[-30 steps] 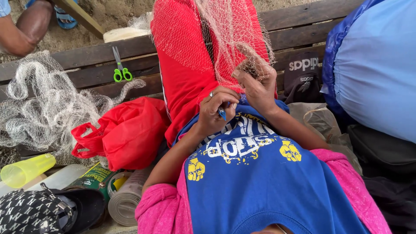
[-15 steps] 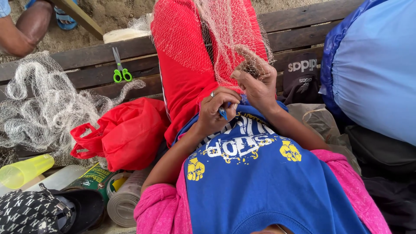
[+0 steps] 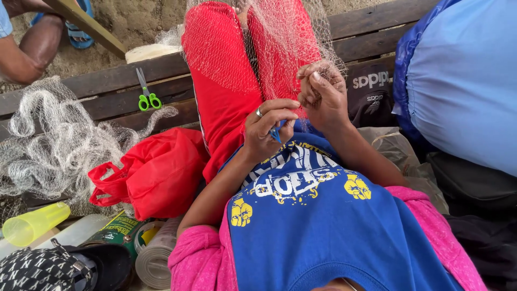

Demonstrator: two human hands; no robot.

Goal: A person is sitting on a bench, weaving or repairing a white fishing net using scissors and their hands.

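Observation:
A fine pale fishing net drapes over my red-trousered legs. My right hand is raised and pinches a bunch of the net's mesh between its fingers. My left hand, with a ring on one finger, sits just below and to the left, closed around a small blue tool whose tip pokes out. The two hands nearly touch. I wear a blue printed shirt over pink sleeves.
More net lies heaped on the wooden bench at left, beside green-handled scissors. A red bag, yellow cup, tin can and patterned cap sit lower left. A blue sack stands right. Another person's arm shows top left.
Both hands have shifted slightly; the right hand has lifted the pinched mesh a little higher. Everything else stays still.

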